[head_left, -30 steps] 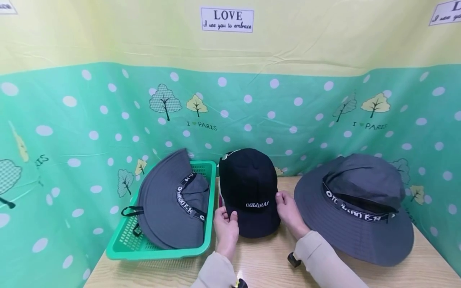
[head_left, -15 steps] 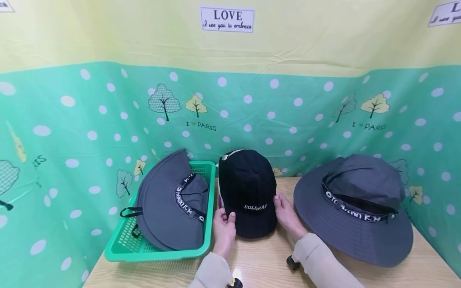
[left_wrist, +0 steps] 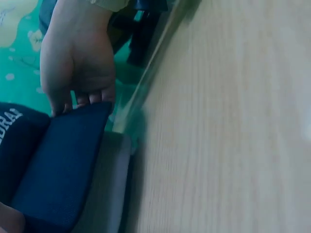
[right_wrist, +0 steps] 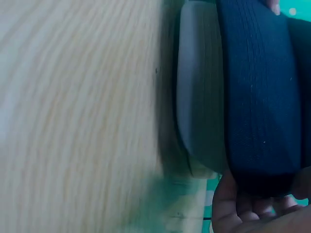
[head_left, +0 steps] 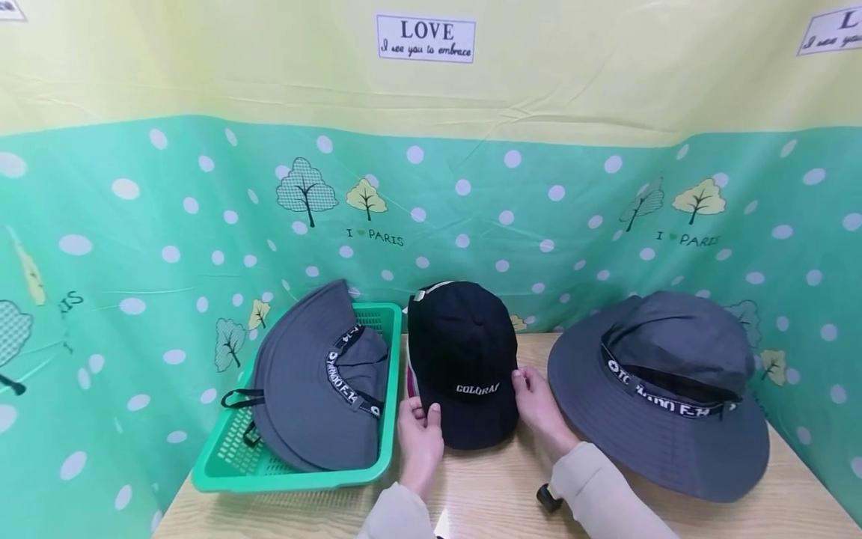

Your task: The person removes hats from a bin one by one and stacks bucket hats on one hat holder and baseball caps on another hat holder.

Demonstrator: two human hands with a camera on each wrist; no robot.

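A black cap (head_left: 463, 352) with white lettering sits at the middle of the wooden table (head_left: 498, 494), brim toward me. My left hand (head_left: 420, 412) grips the brim's left edge, thumb on top. My right hand (head_left: 525, 385) holds the cap's right side with curled fingers. In the left wrist view, fingers (left_wrist: 90, 99) hook over the edge of the dark brim (left_wrist: 63, 165). Under the black brim (right_wrist: 257, 97) lies a second, light grey brim (right_wrist: 199, 97).
A green basket (head_left: 296, 475) at the left holds a grey bucket hat (head_left: 310, 389) leaning on its rim. Another grey bucket hat (head_left: 663, 404) lies flat on the right. A green dotted curtain (head_left: 471, 217) closes off the back and sides. A small black part (head_left: 547, 498) sits by my right sleeve.
Both hands keep their hold on the black cap. Cap and hands have barely shifted.
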